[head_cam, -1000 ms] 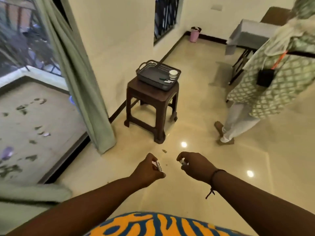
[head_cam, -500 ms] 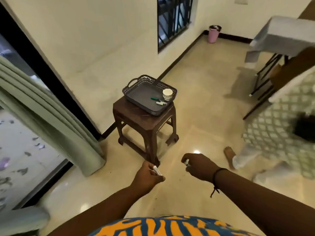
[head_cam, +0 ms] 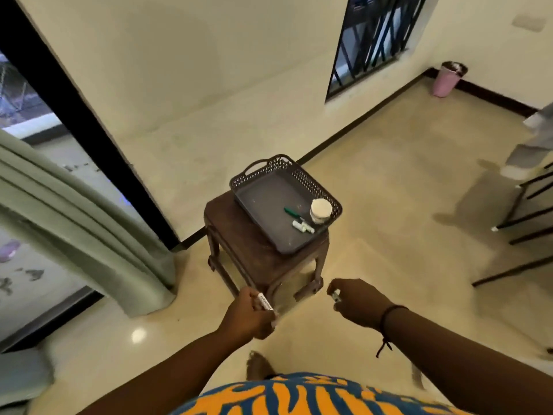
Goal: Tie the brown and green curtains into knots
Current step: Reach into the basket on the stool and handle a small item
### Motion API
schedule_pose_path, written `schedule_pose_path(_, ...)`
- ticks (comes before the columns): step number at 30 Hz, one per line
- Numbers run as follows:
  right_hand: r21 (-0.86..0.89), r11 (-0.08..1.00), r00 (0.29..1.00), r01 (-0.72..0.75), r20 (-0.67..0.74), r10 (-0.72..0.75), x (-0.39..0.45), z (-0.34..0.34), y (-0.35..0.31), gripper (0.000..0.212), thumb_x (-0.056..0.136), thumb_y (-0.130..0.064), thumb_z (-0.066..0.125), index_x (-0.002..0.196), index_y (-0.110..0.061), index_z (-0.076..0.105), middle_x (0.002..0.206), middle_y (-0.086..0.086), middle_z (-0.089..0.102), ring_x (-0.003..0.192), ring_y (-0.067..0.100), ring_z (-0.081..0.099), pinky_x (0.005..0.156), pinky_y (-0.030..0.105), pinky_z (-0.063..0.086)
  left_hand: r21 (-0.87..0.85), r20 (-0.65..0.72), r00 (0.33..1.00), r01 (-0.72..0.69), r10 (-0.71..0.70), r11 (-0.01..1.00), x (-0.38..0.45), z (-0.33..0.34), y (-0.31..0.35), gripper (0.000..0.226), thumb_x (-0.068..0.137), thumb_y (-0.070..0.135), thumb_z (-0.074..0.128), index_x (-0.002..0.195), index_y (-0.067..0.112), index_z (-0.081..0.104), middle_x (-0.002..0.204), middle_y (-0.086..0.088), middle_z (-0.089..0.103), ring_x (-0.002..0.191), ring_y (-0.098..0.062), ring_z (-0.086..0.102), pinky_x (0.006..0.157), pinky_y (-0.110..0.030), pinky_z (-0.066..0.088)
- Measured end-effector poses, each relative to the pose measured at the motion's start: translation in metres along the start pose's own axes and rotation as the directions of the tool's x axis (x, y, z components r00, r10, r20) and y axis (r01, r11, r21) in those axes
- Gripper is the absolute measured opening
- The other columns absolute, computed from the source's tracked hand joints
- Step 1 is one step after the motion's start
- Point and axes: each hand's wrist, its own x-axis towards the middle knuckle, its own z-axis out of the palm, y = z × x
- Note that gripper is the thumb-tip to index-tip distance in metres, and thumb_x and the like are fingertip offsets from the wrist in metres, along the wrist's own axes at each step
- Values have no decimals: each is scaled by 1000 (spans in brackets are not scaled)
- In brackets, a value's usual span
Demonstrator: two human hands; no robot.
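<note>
Both my hands are held out low over the floor, just in front of a brown stool [head_cam: 257, 256]. My left hand [head_cam: 250, 316] is curled round a white marker [head_cam: 264, 302], whose labelled barrel sticks out past my thumb. My right hand [head_cam: 356, 304] is closed too, pinching a small white cap [head_cam: 336, 295] at the fingertips; a dark cord sits on that wrist. The two hands are near each other but apart.

On the stool rests a grey basket tray [head_cam: 263, 172], with a green pen [head_cam: 291, 211], a pale marker [head_cam: 302, 227] and a small white tub [head_cam: 320, 210] lying in its near corner.

One green curtain [head_cam: 80, 235] hangs at the far left by the dark doorframe, its hem touching the floor, well apart from my hands. No brown curtain is in view. A pink bin [head_cam: 447, 79] stands in the far corner.
</note>
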Motion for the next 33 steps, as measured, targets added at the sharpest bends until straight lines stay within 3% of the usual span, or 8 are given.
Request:
schedule_pose_path(5, 29, 1000, 1000, -1, -22, 2, 56, -47, 15, 26, 87, -21, 56, 112, -28, 59, 113, 3, 65, 103, 23, 59, 74, 23, 38, 241, 74, 996, -73, 57, 968, 68, -7, 58, 49, 68, 26, 79, 104, 18, 46, 88, -3, 60, 79, -16, 57, 67, -27, 45)
schedule_pose_path(8, 93, 996, 999, 18, -49, -14, 97, -64, 16, 30, 86, -18, 56, 113, -29, 58, 113, 4, 66, 103, 23, 59, 77, 25, 41, 264, 67, 998, -35, 18, 964, 101, -10, 86, 51, 69, 31, 76, 107, 22, 44, 97, -5, 62, 89, -20, 61, 78, -34, 52)
schedule_pose_path(12, 54, 994, 996, 92, -4, -92, 143, -70, 14, 33, 85, -17, 53, 117, -24, 58, 114, 6, 65, 106, 26, 59, 80, 30, 45, 230, 41, 999, 10, -20, 973, 126, 3, 102, 54, 70, 32, 79, 106, 23, 41, 93, -1, 58, 82, -16, 56, 72, -31, 47)
schedule_pose_path(18, 83, 960, 955, 266, 112, -274, 245, -71, 12, 31, 84, -12, 55, 115, -16, 59, 109, 14, 66, 104, 33, 59, 79, 30, 43, 216, -48, 986, 168, -161, 962, 175, 36, 116, 51, 75, 28, 76, 112, 15, 43, 81, 0, 57, 77, -17, 58, 75, -36, 50)
schedule_pose_path(22, 63, 926, 906, 372, 193, -377, 278, -59, 14, 28, 87, -15, 56, 115, -14, 59, 108, 13, 67, 102, 31, 62, 79, 28, 44, 332, -93, 968, 250, -233, 909, 203, 68, 118, 54, 82, 33, 68, 123, 15, 39, 114, -9, 61, 103, -28, 61, 87, -36, 50)
schedule_pose_path(26, 86, 902, 863, 422, 266, -429, 294, -40, 11, 20, 87, -22, 57, 106, -15, 59, 99, 11, 69, 94, 32, 65, 78, 33, 49, 418, -172, 938, 347, -302, 839, 219, 81, 119, 46, 87, 33, 59, 123, 13, 41, 113, -10, 62, 100, -29, 61, 77, -34, 44)
schedule_pose_path(29, 68, 895, 861, 441, 252, -443, 297, -37, 9, 17, 89, -24, 52, 104, -15, 56, 99, 12, 67, 92, 32, 64, 77, 35, 50, 319, -174, 897, 442, -406, 838, 222, 83, 117, 55, 87, 34, 61, 132, 13, 38, 126, -13, 58, 112, -30, 58, 94, -38, 48)
schedule_pose_path(33, 36, 882, 850, 470, 251, -464, 292, -37, 9, 13, 89, -22, 52, 101, -16, 56, 96, 10, 67, 90, 30, 65, 76, 34, 51, 163, -159, 911, 406, -382, 899, 197, 77, 117, 60, 88, 29, 63, 140, 15, 35, 131, -11, 55, 113, -30, 58, 92, -34, 48)
